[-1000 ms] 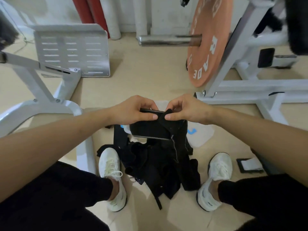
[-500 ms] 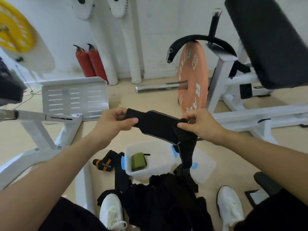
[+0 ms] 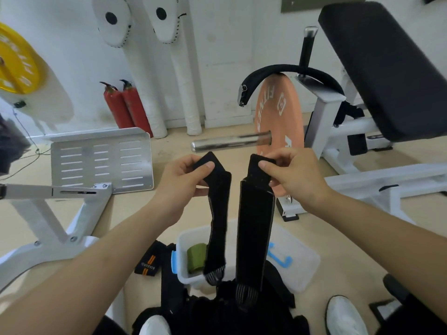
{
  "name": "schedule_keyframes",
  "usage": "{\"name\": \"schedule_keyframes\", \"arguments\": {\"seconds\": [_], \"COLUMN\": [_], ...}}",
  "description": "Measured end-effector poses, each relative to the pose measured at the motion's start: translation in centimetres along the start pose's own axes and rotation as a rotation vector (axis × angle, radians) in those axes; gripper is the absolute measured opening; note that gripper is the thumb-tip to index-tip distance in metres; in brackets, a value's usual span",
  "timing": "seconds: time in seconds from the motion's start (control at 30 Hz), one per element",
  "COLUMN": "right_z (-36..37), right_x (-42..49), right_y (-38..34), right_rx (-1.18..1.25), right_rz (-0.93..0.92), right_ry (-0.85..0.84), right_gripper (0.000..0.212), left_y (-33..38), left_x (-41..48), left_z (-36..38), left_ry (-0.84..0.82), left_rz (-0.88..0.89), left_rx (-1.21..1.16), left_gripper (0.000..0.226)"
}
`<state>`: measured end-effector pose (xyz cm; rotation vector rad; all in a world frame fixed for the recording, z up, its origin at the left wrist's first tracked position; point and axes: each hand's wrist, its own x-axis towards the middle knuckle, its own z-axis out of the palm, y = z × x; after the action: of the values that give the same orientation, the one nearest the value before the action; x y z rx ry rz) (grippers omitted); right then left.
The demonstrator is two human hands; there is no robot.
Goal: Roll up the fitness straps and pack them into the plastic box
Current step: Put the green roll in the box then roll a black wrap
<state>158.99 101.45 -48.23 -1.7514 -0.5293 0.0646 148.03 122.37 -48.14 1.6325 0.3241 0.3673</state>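
My left hand pinches the top end of a narrow black strap that hangs down twisted. My right hand pinches the top of a wider black strap hanging straight beside it. Both lower ends have grey striped elastic and reach a heap of black straps on the floor between my feet. Behind them on the floor stands the white plastic box with a blue clip; a rolled green strap lies inside. A rolled black strap with orange stripes lies left of the box.
The box lid with a blue clip lies right of the box. An orange weight plate on a steel bar stands behind my hands. A white machine frame is at left, a black padded bench at right, red fire extinguishers by the wall.
The straps were held together between both hands; now my hands have parted and lifted, each holding one strap end so both hang down. My view has tilted upward.
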Motion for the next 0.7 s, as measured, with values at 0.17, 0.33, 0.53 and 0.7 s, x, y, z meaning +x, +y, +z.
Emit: {"name": "schedule_keyframes", "arguments": {"seconds": [0.17,0.33,0.53,0.7], "right_z": [1.5,2.7,3.5,3.5], "right_x": [0.1,0.1,-0.3,-0.7], "right_y": [-0.4,-0.6,-0.6,-0.6], "right_rx": [0.160,0.272,0.317,0.166], "right_rz": [0.069,0.099,0.108,0.005], "right_ry": [-0.079,-0.067,-0.071,-0.179], "right_gripper": [0.008,0.014,0.008,0.010], "left_y": [0.0,0.2,0.5,0.7], "left_x": [0.6,0.7,0.4,-0.1], "left_z": [0.9,1.6,1.7,1.8], "left_ry": [-0.084,-0.068,-0.057,-0.083], "left_rz": [-0.068,-0.117,-0.197,-0.244], "left_rx": [-0.046,-0.037,-0.083,-0.152], "left_gripper": [0.005,0.010,0.008,0.008]}}
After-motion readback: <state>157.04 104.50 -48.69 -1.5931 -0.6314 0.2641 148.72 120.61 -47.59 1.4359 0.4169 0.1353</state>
